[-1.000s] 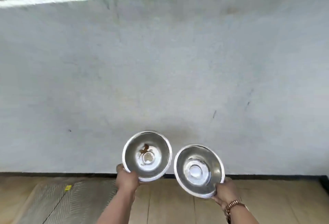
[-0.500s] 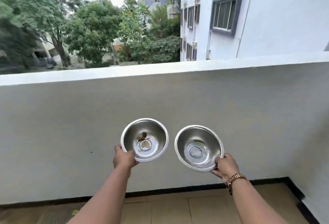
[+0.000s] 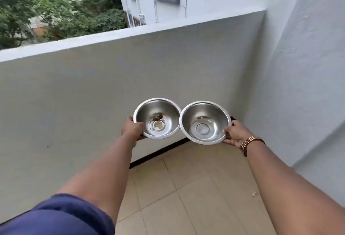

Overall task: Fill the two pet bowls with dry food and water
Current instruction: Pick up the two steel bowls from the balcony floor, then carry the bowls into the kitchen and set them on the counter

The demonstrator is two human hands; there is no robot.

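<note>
I hold two shiny steel pet bowls out in front of me at arm's length, side by side, their rims almost touching. My left hand (image 3: 131, 128) grips the left edge of the left bowl (image 3: 164, 111), which has a few brown kibble pieces and crumbs at its bottom. The right bowl (image 3: 211, 115) holds no food, and my right hand (image 3: 235, 135), with a metal watch at the wrist, grips its right rim. Both bowls tilt slightly toward me.
A waist-high grey balcony wall (image 3: 93, 89) runs across in front. A white side wall (image 3: 308, 76) closes the right side and meets it in a corner. Beige floor tiles (image 3: 196, 197) lie below. Trees and a white building stand beyond the wall.
The view has swung up and to the right, bringing the balcony corner into sight. The two bowls have come closer together, and both hands keep their hold.
</note>
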